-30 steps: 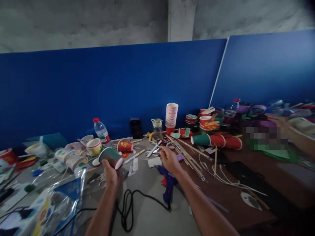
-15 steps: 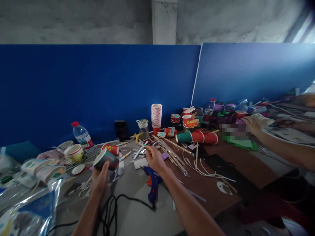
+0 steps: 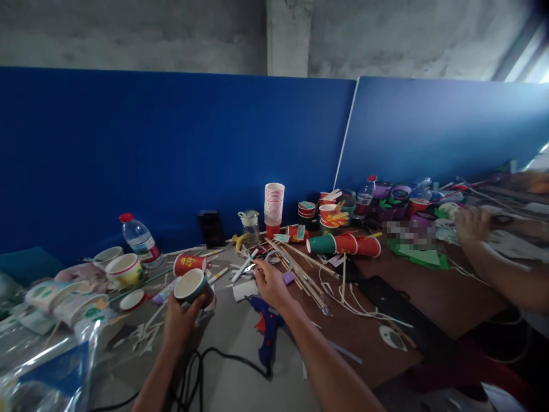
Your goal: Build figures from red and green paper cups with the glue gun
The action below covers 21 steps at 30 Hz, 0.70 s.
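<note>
My left hand (image 3: 183, 317) is wrapped round a dark green paper cup (image 3: 201, 296), its white mouth tilted up towards me. My right hand (image 3: 272, 284) reaches over the clutter in the middle, thumb and fingers pinched together. Whatever lies at those fingertips is too small to make out. White markers (image 3: 244, 266) and a piece of white paper (image 3: 245, 290) are close to these fingers. Below the right wrist lies a blue glue gun (image 3: 268, 332) with an orange trigger. A red paper cup (image 3: 189, 264) rests on its side behind the left hand's cup.
A tall stack of paper cups (image 3: 274, 209) stands at the back, beside a glass jar (image 3: 249, 226). Wooden sticks (image 3: 300, 277) and joined cups (image 3: 343, 245) lie to the right. A black cable (image 3: 231, 356) crosses the front. At far right is another person's hand (image 3: 472, 226).
My left hand has turned the green cup so its mouth faces up more, and lowered it slightly. My right hand has barely moved. The other person's hand has shifted right.
</note>
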### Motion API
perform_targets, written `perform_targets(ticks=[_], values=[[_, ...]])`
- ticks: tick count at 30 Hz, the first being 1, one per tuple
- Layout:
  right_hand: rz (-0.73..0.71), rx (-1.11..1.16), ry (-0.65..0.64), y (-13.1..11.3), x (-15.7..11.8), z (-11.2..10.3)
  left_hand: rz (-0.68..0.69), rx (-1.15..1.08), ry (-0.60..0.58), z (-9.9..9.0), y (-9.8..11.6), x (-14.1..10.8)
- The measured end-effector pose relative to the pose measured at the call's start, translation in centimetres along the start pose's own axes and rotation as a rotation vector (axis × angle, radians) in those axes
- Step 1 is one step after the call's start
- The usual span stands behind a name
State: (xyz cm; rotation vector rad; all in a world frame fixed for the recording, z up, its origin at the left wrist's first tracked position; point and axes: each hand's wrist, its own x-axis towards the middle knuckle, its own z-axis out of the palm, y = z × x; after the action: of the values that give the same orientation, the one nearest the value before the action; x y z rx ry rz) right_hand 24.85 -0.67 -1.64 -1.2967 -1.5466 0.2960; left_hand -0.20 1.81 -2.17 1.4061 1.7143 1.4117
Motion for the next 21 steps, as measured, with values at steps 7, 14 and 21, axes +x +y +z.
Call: perform_targets(ticks=[7, 14, 21], values=[[0.07, -0.083, 0.077, -0.1, 1.3, -1.1, -0.016, -0.16, -0.11, 0.6, 0.2, -0.7], [0.149, -0.391, 0.11, 1.5, 8.2, -9.8, 0.0, -0.195, -0.062, 0.5, 0.2, -0.7], [0.256, -0.583, -0.111, 8.7, 13.3, -16.6, -0.041, -0.286, -0.097, 0.5, 0.4, -0.6]])
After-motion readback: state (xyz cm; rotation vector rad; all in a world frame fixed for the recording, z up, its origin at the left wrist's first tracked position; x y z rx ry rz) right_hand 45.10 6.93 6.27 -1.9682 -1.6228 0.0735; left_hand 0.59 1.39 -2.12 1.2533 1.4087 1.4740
